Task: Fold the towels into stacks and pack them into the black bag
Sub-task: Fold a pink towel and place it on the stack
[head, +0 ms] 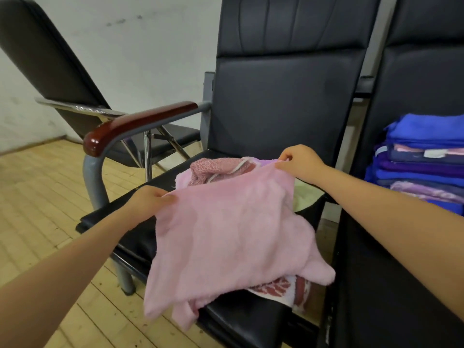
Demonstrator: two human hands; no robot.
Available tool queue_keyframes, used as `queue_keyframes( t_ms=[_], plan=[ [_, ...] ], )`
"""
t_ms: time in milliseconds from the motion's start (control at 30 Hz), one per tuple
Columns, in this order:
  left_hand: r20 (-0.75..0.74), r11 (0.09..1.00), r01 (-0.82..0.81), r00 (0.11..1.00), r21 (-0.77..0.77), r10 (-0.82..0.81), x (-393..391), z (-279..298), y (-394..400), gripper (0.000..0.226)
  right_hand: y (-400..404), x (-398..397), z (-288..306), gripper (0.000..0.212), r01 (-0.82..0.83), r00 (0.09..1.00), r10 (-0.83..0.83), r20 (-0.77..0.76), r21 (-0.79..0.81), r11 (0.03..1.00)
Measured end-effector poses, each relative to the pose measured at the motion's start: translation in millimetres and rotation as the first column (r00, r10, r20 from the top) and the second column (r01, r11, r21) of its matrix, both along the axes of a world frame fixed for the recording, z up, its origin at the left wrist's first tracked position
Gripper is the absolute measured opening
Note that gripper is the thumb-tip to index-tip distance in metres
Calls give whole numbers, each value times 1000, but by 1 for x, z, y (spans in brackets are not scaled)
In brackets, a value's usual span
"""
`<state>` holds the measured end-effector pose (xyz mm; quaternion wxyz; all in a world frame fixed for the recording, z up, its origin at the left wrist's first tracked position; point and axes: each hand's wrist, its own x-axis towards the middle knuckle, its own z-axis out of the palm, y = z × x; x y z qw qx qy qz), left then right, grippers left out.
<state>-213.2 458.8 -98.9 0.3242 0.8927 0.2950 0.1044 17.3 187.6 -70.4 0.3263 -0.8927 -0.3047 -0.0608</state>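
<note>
Each grip, left hand and right hand, pinches the pale pink, seemingly fleecy towel

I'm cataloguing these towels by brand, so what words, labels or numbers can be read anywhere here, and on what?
No text can be read in this view.
White tag on a towel in the folded stack on the right chair: too small and blurred to read.
Pink towel held by the left hand and right hand: no print or label visible.
</note>
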Motion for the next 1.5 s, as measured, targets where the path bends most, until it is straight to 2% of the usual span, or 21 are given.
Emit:
queue_keyframes(
  t_ms=[67,100,167,267,333,467,567,700,767,833,867,967,1033,1100,1200,1267,1400,1500],
  plan=[
    [124,993,-21,992,116,6,-7,23,-11,22,-8,-7,26,11,4,999,-3,54,-8,1000],
    [222,992,-50,975,120,22,-10,36,-18,20,-11,-13,41,12,14,996,-16,83,26,1000],
    [436,995,-101,896,15,84,-17,65,-34,16,-16,-27,74,13,50,987,-78,140,191,980],
    [651,987,-62,745,-149,145,-29,117,-56,12,-27,-49,124,11,65,980,-151,132,501,863],
    [711,985,-47,687,-164,152,-37,152,-68,19,-34,-62,155,12,55,986,-140,86,630,775],
    [776,979,23,613,-203,147,-50,203,-80,23,-46,-89,202,9,7,997,-60,43,751,660],
    [791,966,58,587,-253,172,-61,228,-84,23,-57,-108,223,9,-22,1000,11,19,774,633],
    [782,912,77,546,-403,300,-72,254,-78,23,-66,-119,242,8,-3,989,122,-87,804,595],
    [779,932,45,564,-360,274,-73,257,-75,16,-68,-119,248,10,28,969,185,-165,816,577],
    [755,971,-26,625,-236,200,-72,255,-70,7,-68,-114,248,11,58,957,193,-217,793,606],
    [729,981,-52,662,-186,173,-70,252,-66,13,-67,-109,244,14,70,954,185,-238,772,632],
    [599,984,-100,783,-147,169,-58,231,-48,8,-58,-85,216,24,80,968,92,-233,635,769],
    [498,986,-94,853,-141,153,-45,207,-35,16,-49,-66,185,22,43,990,21,-139,443,896],
    [418,991,-50,903,-123,97,-31,175,-25,23,-43,-50,150,17,52,998,-47,-43,135,990],
    [298,1000,-1,954,-23,8,-3,118,-12,27,-30,-29,99,18,144,990,-143,17,-216,966],
    [225,996,-43,974,80,24,17,79,-5,25,-19,-20,68,16,222,975,-215,56,-312,924],
    [232,969,-179,963,173,136,53,20,6,26,4,-5,17,14,350,936,-317,152,-326,878],
    [266,947,-243,946,209,185,73,-12,18,29,16,11,-10,23,370,929,-347,131,-267,890]
  ],
)
